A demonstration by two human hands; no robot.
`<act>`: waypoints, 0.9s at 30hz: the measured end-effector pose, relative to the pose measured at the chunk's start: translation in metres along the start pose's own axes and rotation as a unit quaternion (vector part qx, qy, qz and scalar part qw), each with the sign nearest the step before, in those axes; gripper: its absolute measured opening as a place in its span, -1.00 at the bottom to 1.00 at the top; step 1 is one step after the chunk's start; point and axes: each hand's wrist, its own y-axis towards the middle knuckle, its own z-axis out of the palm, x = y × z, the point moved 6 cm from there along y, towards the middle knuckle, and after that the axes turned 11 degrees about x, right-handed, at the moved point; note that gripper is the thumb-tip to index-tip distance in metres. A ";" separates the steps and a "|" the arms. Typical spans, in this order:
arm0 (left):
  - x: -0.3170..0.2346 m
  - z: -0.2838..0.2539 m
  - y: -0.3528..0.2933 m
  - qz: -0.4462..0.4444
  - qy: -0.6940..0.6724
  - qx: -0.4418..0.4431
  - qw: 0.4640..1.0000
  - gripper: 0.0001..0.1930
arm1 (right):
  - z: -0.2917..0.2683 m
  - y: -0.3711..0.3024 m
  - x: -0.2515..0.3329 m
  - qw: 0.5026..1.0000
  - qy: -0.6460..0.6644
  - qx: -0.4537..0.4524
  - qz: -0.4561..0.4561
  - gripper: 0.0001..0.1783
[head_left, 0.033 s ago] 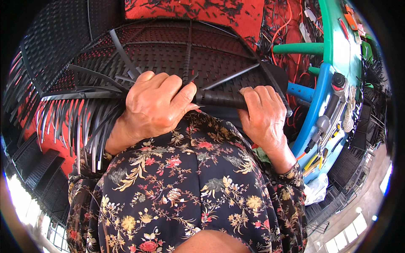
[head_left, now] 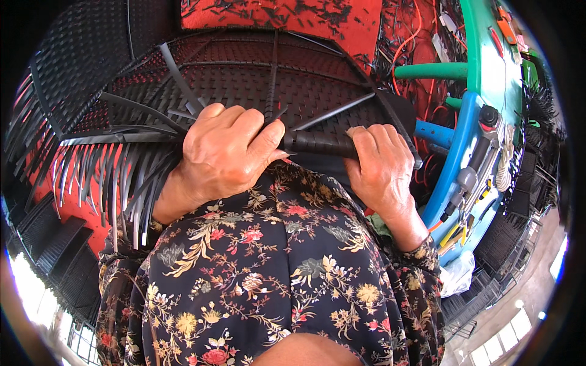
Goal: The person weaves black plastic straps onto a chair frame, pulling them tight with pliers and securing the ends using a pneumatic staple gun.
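A black woven furniture panel (head_left: 229,79) of flat plastic strips on a tubular frame lies across my front. Along its near edge runs a frame bar (head_left: 320,144) wrapped in black strip. My left hand (head_left: 227,149) is closed around the bar near the middle, thumb pressed toward the right; what lies under its fingers is hidden. To the right, my right hand (head_left: 383,168) is wrapped over the same bar near the panel's corner. Loose strip ends (head_left: 116,177) hang in a fringe left of my left hand, and several longer strips (head_left: 143,110) stick up beside it.
Right of me stand a blue stool (head_left: 455,155) holding tools and cord, and a green stool (head_left: 479,46) behind it. A red surface (head_left: 281,13) strewn with black scraps lies beyond the panel. An orange cable (head_left: 398,52) loops at the upper right. More woven pieces (head_left: 61,241) are at the left.
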 end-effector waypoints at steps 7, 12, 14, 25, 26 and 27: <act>0.001 0.003 0.005 0.001 0.004 -0.015 1.000 -0.55 | -0.001 0.001 -0.007 1.000 0.021 0.013 0.005 -0.57; 0.005 0.007 0.011 -0.003 0.023 -0.022 0.999 -0.60 | -0.015 0.016 0.021 0.984 0.105 -0.080 -0.122 -0.54; 0.007 0.007 0.012 -0.012 0.041 -0.004 0.999 -0.66 | -0.012 0.027 0.035 0.981 0.119 -0.079 -0.134 -0.52; 0.005 0.007 0.014 -0.001 0.022 -0.029 0.999 -0.57 | -0.010 0.037 0.022 0.973 0.178 -0.026 -0.142 -0.58; 0.006 0.007 0.014 -0.002 0.024 -0.028 0.999 -0.57 | -0.012 0.037 0.020 0.974 0.178 -0.038 -0.138 -0.60; 0.006 0.006 0.014 -0.003 0.025 -0.027 0.999 -0.57 | -0.012 0.038 0.017 0.973 0.184 -0.033 -0.133 -0.60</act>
